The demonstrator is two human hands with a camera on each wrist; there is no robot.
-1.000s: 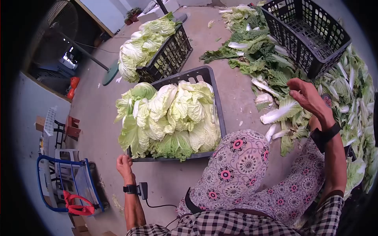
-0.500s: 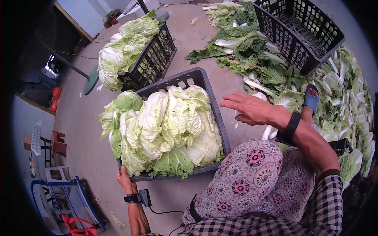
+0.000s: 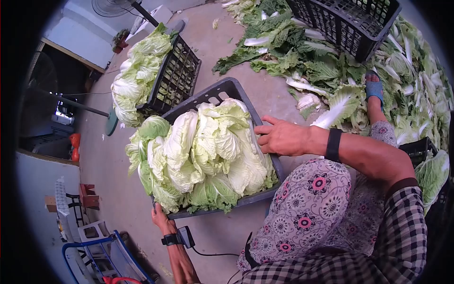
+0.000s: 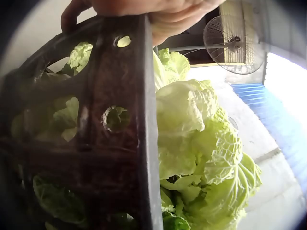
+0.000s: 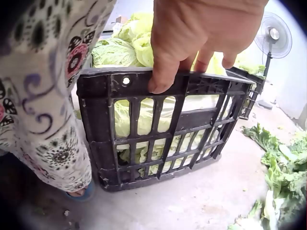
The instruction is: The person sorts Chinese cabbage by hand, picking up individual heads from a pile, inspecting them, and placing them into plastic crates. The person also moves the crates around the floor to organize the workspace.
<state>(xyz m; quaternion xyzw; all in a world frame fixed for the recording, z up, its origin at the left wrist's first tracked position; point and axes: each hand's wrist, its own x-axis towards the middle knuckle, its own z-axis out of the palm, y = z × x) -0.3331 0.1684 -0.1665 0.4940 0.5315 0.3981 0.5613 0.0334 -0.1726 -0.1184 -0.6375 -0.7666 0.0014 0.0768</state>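
A black plastic crate (image 3: 257,198) heaped with napa cabbages (image 3: 208,146) stands on the floor before the person's knees. At its near left corner the left hand (image 3: 163,221) grips the rim; in the left wrist view that hand (image 4: 158,14) lies over the top of the perforated wall (image 4: 86,158). The right hand (image 3: 286,137) is at the right rim. From the right wrist view, its thumb (image 5: 163,79) presses the outer side of the crate wall (image 5: 103,129), while the other fingers reach over to the inside, partly hidden.
Beyond is a second black crate (image 3: 177,78), also full of cabbages. Loose trimmed leaves (image 3: 321,71) cover the floor at right, around another crate (image 3: 326,28) and a sandalled foot (image 3: 373,89). A blue-framed cart (image 3: 101,255) stands at lower left, and a fan (image 3: 113,5) farther back.
The right hand has swung left from above the leaves down to the crate's right rim. The left hand has closed on the near left corner, and the crate has turned slightly.
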